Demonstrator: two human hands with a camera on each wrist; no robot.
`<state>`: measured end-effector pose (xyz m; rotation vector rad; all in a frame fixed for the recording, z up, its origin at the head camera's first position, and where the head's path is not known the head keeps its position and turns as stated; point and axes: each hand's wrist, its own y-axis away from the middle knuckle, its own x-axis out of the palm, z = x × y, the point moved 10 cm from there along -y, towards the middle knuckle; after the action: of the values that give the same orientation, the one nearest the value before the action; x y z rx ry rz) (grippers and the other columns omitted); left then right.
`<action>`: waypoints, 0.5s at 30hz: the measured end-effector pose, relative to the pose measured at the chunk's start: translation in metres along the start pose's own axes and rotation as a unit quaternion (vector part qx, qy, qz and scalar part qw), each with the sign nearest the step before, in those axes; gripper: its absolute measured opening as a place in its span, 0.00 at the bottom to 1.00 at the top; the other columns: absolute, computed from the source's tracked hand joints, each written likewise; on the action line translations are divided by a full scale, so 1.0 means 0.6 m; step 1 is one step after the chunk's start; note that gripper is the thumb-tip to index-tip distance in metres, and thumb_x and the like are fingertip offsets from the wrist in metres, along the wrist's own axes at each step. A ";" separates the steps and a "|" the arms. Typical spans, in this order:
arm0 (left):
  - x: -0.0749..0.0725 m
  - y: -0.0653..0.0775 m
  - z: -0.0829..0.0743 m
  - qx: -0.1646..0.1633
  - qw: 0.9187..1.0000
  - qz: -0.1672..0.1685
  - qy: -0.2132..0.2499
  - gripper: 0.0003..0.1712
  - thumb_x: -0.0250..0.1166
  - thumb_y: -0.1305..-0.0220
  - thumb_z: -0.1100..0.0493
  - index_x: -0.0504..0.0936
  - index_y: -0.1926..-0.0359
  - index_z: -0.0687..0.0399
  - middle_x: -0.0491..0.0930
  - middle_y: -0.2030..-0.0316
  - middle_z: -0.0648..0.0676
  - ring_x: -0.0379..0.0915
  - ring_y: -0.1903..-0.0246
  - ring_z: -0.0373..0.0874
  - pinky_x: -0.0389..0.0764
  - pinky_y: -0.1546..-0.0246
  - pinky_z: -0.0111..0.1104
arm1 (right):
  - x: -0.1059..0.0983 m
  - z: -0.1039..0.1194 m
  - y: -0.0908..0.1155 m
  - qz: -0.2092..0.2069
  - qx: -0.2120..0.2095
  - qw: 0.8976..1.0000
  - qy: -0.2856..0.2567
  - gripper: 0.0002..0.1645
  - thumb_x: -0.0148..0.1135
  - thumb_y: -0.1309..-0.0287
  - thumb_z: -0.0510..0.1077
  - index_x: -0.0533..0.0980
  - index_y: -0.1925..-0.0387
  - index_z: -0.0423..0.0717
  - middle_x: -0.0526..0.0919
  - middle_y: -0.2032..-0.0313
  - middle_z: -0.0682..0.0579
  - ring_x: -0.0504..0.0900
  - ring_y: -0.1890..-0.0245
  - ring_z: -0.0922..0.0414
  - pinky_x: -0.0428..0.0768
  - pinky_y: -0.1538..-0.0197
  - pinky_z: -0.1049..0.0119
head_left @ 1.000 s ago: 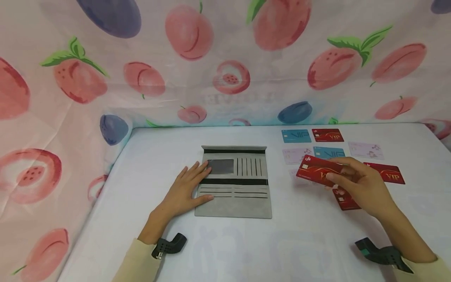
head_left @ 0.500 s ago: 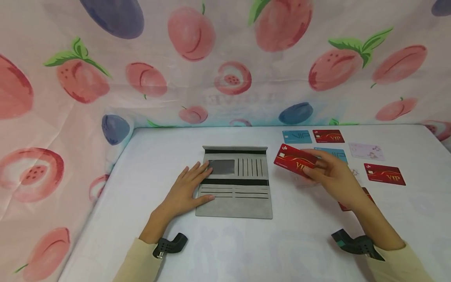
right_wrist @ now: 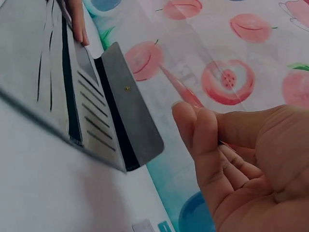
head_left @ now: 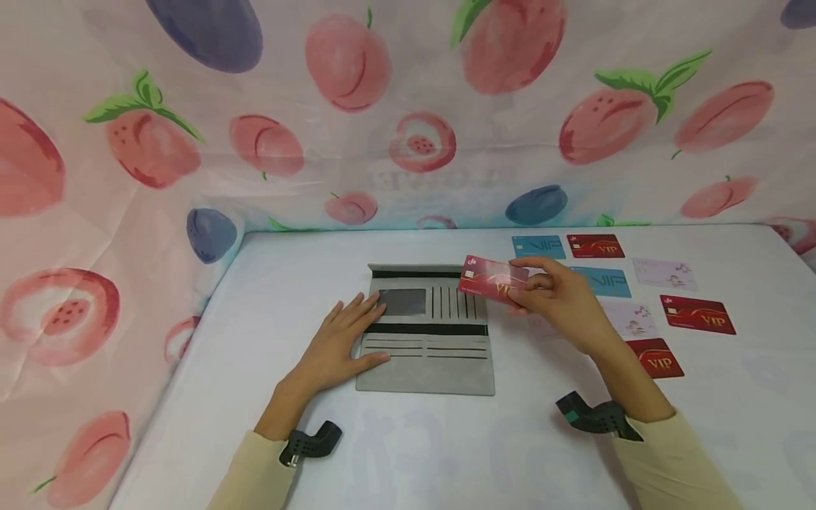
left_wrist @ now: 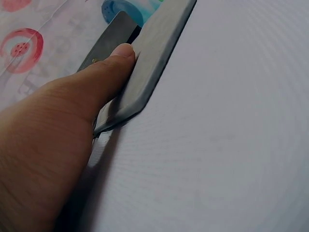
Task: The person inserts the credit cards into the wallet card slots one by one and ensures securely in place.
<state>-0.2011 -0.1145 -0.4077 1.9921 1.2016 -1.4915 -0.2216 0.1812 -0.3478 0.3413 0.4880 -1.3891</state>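
A grey wallet lies unfolded on the white table, with rows of card slots and a clear window. My left hand rests on its left edge with fingers spread; in the left wrist view the thumb lies over the wallet's edge. Between thumb and fingers my right hand pinches a red VIP card, raised over the wallet's upper right corner near the upright slots. Edge-on, the same card shows thin in the right wrist view, apart from the wallet and its raised flap.
To the right lie several loose cards: blue VIP cards, red VIP cards and pale pink ones. A fruit-patterned cloth hangs behind the table.
My right hand has carried the red VIP card leftward from above the loose cards to the wallet's upper right. The left hand has stayed in place on the wallet.
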 end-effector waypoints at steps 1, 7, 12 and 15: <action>0.000 0.000 0.000 -0.001 1.000 0.001 0.001 0.46 0.63 0.42 0.37 0.62 0.29 0.54 0.53 0.28 0.53 0.43 0.28 0.52 0.42 0.31 0.50 | 0.005 0.000 -0.003 0.002 0.003 1.000 0.001 0.31 0.65 0.41 0.54 0.70 0.38 0.51 0.83 0.61 0.46 0.82 0.62 0.51 0.83 0.61 0.64; 0.001 0.000 0.000 -0.001 1.000 0.002 -0.002 0.46 0.63 0.42 0.37 0.62 0.29 0.54 0.52 0.27 0.53 0.43 0.28 0.52 0.42 0.31 0.50 | 0.026 0.016 -0.018 0.015 0.001 0.999 -0.028 0.32 0.66 0.42 0.52 0.70 0.37 0.50 0.77 0.53 0.43 0.84 0.59 0.50 0.83 0.61 0.65; -0.001 0.000 0.000 -0.002 1.000 0.001 -0.001 0.46 0.64 0.42 0.38 0.62 0.29 0.54 0.53 0.28 0.53 0.43 0.28 0.52 0.43 0.31 0.50 | 0.038 0.014 -0.029 0.015 0.018 0.997 -0.067 0.32 0.66 0.41 0.49 0.69 0.36 0.51 0.78 0.54 0.43 0.83 0.62 0.51 0.83 0.61 0.67; -0.001 0.000 0.000 -0.004 1.000 0.003 0.001 0.45 0.64 0.42 0.38 0.62 0.29 0.54 0.53 0.28 0.53 0.43 0.28 0.52 0.42 0.31 0.50 | 0.045 0.004 -0.032 0.009 0.030 0.996 -0.080 0.31 0.66 0.41 0.47 0.69 0.36 0.51 0.80 0.57 0.43 0.84 0.64 0.51 0.82 0.61 0.68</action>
<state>-0.2010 -0.1149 -0.4068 1.9913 1.2001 -1.4786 -0.2376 0.1540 -0.3586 0.2788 0.3114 -1.4030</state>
